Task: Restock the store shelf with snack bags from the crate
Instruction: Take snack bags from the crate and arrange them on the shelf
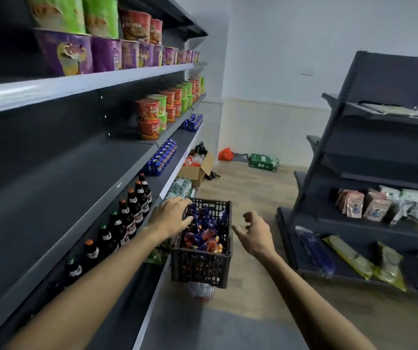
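The crate (pixel 203 245) of snack bags (pixel 203 232) sits straight ahead beside the shelf (pixel 59 188), long axis running away from the viewer. The left hand (pixel 171 217) reaches over its near-left rim — fingers relaxed, gripping nothing — while the right hand (pixel 254 233) hovers apart (loosely curled, empty).

Two bare forearms come into view from below, no sleeve showing on either one right up to the frame's edge. The left hand (pixel 171 215) carries no glove, no ring, no watch at the wrist. Same with the right hand (pixel 254 232): bare wrist, bare fingers, short plain nails as far as can be seen. Both arms slim and long.
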The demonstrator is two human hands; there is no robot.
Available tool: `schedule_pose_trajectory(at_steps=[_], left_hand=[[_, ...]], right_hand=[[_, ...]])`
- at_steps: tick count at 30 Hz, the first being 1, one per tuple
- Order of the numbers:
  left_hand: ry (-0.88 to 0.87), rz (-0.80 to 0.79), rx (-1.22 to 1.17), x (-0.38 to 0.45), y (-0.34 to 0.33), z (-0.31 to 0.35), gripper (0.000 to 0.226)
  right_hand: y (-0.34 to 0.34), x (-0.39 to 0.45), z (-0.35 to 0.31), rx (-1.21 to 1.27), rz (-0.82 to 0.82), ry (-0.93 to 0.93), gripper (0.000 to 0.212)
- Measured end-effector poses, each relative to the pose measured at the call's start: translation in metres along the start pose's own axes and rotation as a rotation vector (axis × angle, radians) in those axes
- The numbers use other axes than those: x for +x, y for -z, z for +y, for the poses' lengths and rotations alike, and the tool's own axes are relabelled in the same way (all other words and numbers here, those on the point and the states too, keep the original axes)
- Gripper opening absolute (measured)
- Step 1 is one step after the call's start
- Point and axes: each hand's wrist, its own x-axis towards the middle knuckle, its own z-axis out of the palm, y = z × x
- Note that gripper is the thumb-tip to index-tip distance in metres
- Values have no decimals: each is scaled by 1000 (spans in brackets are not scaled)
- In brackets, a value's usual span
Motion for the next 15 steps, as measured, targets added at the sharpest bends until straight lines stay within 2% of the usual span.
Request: schedule_pose_trajectory(at_steps=[11,15], left_hand=[[21,-82,-7,136,-50,-78,47],[31,-110,-5,183,-77,-97,45]], right_hand=[[-67,137,-6,4,-59,-41,52],[-90,189,8,-2,-90,-55,39]])
